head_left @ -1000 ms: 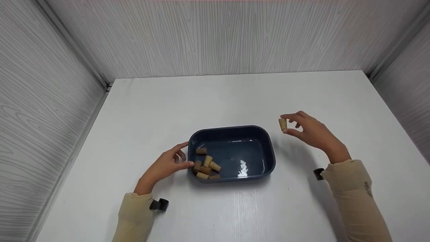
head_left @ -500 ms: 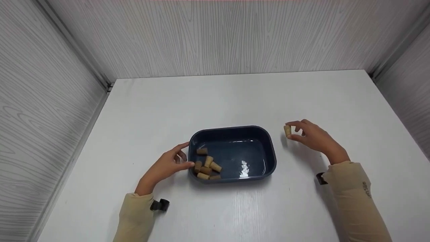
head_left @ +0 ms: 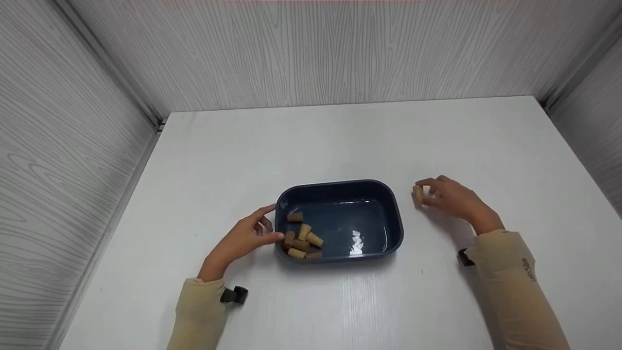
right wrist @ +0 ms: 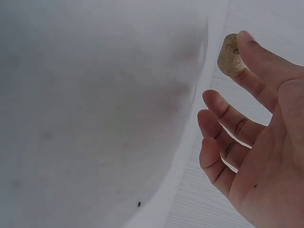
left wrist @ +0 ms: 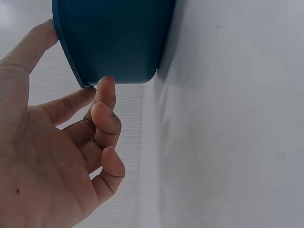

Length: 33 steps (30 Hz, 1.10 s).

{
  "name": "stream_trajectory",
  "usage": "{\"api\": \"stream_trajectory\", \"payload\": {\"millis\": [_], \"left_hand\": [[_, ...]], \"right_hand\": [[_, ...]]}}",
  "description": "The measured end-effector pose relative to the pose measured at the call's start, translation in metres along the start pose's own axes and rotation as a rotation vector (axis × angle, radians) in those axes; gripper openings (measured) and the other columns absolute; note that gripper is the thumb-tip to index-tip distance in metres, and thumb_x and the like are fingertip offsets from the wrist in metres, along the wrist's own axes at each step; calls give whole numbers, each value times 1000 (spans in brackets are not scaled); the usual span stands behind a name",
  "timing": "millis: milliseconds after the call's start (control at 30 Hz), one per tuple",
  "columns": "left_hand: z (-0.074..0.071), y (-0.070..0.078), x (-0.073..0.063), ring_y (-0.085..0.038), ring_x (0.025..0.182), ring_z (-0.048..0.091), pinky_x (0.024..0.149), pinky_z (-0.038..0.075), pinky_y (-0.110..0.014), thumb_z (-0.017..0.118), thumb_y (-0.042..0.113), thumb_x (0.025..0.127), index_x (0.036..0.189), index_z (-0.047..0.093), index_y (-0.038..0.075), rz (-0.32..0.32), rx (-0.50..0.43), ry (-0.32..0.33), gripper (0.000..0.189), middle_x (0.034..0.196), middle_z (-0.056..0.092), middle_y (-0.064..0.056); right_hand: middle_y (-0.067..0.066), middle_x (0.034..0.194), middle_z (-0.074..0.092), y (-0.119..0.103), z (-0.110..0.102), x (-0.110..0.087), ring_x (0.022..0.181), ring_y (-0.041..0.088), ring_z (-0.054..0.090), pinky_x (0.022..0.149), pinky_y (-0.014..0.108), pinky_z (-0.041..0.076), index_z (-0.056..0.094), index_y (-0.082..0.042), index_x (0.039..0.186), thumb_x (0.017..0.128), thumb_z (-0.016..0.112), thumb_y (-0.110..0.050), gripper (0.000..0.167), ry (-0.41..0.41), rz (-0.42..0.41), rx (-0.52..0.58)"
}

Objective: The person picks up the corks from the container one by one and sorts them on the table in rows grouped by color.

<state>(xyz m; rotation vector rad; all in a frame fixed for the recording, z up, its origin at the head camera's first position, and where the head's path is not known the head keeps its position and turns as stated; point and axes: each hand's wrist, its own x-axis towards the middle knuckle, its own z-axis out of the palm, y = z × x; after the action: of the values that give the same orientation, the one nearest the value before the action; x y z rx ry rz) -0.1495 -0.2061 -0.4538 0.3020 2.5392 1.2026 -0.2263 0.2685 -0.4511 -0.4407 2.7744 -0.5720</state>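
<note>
A dark blue rectangular tray (head_left: 359,183) stands in the middle of the white table, with several tan and brown corks (head_left: 300,244) piled at its left end. My left hand (head_left: 239,239) touches that end, its thumb and index finger spread apart along the rim. The left wrist view shows both fingertips at the tray's edge (left wrist: 66,52), the other fingers loosely bent. To the right of the tray, my right hand (head_left: 454,198) pinches a light tan cork (head_left: 417,194) between thumb and index finger. That cork stands nearly upright, low over the table; I cannot tell whether it touches the surface.
The white table (head_left: 311,141) meets a pale wood-grain panel (head_left: 311,53) at the back. More panels rise at the left (head_left: 63,160) and right. A black band clip (head_left: 234,295) sits at the left cuff, another (head_left: 465,257) at the right.
My right hand has moved slightly right and toward me, lowering the light cork closer to the table. The left hand stays at the tray; the whole view has shifted a little.
</note>
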Motion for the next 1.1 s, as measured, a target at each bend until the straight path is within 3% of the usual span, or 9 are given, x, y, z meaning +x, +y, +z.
{"api": "stream_trajectory", "payload": {"millis": [433, 667, 833, 1100], "left_hand": [[2, 0, 0, -16, 79, 51, 68, 42, -30, 74, 43, 83, 149, 39, 20, -7, -26, -1, 78, 100, 59, -4], [2, 3, 2, -16, 79, 51, 68, 42, -30, 74, 45, 82, 149, 39, 20, -11, -18, 2, 79, 100, 60, -4], [2, 4, 4, -15, 78, 51, 67, 42, -29, 74, 45, 82, 149, 38, 20, -13, -18, -5, 80, 100, 60, -4], [2, 6, 7, -14, 78, 50, 66, 41, -28, 73, 47, 82, 148, 39, 16, -10, -5, -5, 80, 101, 60, -3]], "right_hand": [[26, 117, 55, -3, 4, 4, 107, 39, 58, 84, 55, 48, 53, -8, 136, 94, 60, -27, 47, -33, 2, -89], [26, 119, 53, -2, 3, 3, 107, 39, 58, 85, 55, 48, 45, -8, 142, 91, 66, -30, 60, -47, 26, -95], [27, 122, 51, -4, -4, -2, 105, 38, 59, 85, 55, 48, 35, -7, 147, 90, 68, -31, 70, -46, 27, -86], [25, 127, 49, -14, -26, -12, 109, 39, 57, 86, 56, 47, 29, -8, 150, 92, 66, -29, 72, 4, 1, -74]]}}
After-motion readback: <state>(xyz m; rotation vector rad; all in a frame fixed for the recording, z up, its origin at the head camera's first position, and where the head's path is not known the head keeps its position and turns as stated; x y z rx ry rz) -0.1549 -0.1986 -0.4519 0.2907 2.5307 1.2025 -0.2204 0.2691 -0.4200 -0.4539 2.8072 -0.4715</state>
